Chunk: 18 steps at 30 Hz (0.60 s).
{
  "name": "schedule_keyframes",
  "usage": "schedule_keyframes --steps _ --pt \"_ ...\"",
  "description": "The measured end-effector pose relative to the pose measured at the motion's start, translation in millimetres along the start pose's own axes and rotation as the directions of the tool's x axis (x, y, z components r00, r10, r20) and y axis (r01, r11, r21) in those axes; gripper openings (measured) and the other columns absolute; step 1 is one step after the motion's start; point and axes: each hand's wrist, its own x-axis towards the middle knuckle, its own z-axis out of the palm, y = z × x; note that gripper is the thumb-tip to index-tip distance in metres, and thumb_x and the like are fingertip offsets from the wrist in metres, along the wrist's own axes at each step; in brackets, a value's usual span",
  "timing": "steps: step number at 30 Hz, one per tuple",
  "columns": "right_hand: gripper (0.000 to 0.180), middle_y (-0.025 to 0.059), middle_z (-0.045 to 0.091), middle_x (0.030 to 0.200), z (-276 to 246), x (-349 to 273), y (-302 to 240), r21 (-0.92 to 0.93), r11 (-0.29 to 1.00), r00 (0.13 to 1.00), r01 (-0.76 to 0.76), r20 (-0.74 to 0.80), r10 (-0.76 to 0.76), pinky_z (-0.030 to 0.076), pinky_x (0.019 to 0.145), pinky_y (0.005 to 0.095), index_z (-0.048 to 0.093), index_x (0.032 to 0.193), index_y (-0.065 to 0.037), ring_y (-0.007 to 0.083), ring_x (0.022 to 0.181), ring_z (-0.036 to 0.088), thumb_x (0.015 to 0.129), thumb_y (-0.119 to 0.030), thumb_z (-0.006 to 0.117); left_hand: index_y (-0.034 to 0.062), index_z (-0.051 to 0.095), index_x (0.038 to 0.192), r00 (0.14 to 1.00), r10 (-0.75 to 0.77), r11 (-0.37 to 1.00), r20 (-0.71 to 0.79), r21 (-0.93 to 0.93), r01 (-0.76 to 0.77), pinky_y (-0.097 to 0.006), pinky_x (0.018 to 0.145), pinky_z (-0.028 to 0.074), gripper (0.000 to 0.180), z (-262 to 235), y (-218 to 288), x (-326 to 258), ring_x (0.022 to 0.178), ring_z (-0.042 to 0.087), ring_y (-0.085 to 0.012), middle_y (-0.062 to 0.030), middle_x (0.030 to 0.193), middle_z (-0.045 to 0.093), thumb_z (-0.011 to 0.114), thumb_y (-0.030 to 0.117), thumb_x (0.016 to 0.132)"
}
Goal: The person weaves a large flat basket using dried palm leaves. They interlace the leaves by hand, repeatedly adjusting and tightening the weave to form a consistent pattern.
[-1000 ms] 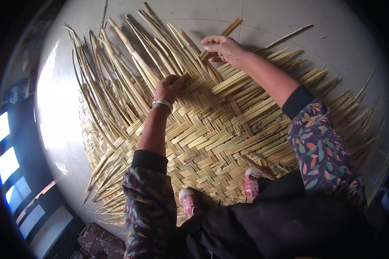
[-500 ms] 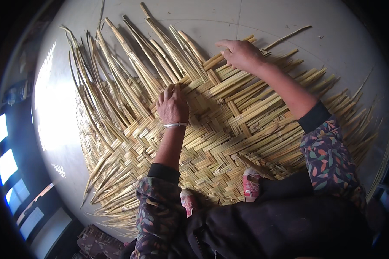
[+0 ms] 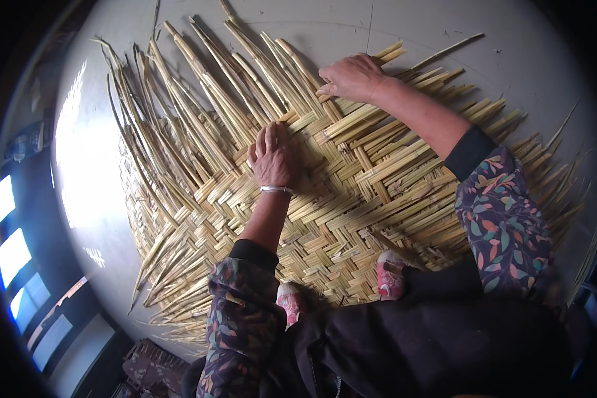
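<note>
A large, partly woven reed mat [image 3: 325,255] lies on the floor, made of flattened, straw-coloured reed strips. My left hand [image 3: 273,156], with a pale bracelet at its wrist, is closed at the weave's far edge, fingers bent over a crosswise reed strip [image 3: 286,117]. Farther out and to the right, my right hand [image 3: 353,78] curls over the same line of reeds, whose end [image 3: 391,52] sticks out past the knuckles. Its fingertips are partly hidden under the hand. Long upright reeds [image 3: 229,86] fan out beyond my left hand.
Loose strip ends [image 3: 491,113] spread over the pale floor [image 3: 438,23] at the right. My pink shoes [image 3: 391,275] stand at the mat's near side. Bright window panes [image 3: 13,252] and a patterned seat-like thing [image 3: 154,365] are at the left.
My right hand has shifted slightly left, and its extended finger has folded down onto the reeds. My left hand has moved a little to the right along the edge.
</note>
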Motion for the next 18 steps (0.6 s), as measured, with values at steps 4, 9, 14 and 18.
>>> schedule_keyframes --steps 4,9,14,18 --pt "0.034 0.0120 0.062 0.083 6.9 0.7 -0.2 -0.032 0.997 0.998 -0.064 0.018 0.065 0.041 0.080 0.0463 0.059 0.089 -0.010 0.0328 0.087 0.059 0.081 -0.044 0.059 0.0118 0.043 0.129 0.996 0.056 0.998 0.074 -0.037 -0.053 -0.045 0.101 0.027 0.048 -9.4 -1.3 4.6 0.125 0.036 -0.0252 -0.0076 0.131 0.042 0.046 0.036 0.087" --pt "0.025 0.0092 0.059 0.103 13.7 -3.5 -18.3 -0.280 0.960 0.984 -0.004 -0.171 -0.046 0.039 0.088 0.0414 0.059 0.094 -0.011 0.0241 0.107 0.052 0.080 -0.032 0.060 0.0223 0.038 0.134 0.972 0.163 0.986 0.167 -0.055 -0.156 -0.048 0.105 0.023 0.048 -28.1 0.1 0.9 0.131 0.028 -0.0368 -0.0206 0.141 0.030 0.045 0.036 0.088" --pt "0.029 0.0074 0.057 0.109 51.0 -5.5 -84.8 -0.171 0.871 0.796 0.460 -0.355 -0.490 0.036 0.095 0.0376 0.058 0.102 -0.006 0.0199 0.111 0.049 0.081 -0.024 0.052 0.0161 0.041 0.133 0.916 0.125 0.985 0.382 0.062 -0.160 -0.050 0.105 0.024 0.050 -49.0 2.7 4.8 0.132 0.025 -0.0363 -0.0184 0.141 0.030 0.046 0.036 0.088" --pt "0.041 0.0101 0.051 0.121 80.1 -9.4 -86.7 -0.064 0.897 0.830 0.437 -0.355 -0.430 0.029 0.102 0.0382 0.056 0.110 -0.007 0.0222 0.120 0.042 0.091 -0.038 0.039 0.0104 0.051 0.121 0.814 0.467 0.836 0.345 0.126 -0.533 -0.046 0.100 0.031 0.043 -72.1 -29.4 -4.4 0.126 0.035 -0.0305 -0.0125 0.131 0.043 0.054 0.032 0.083"
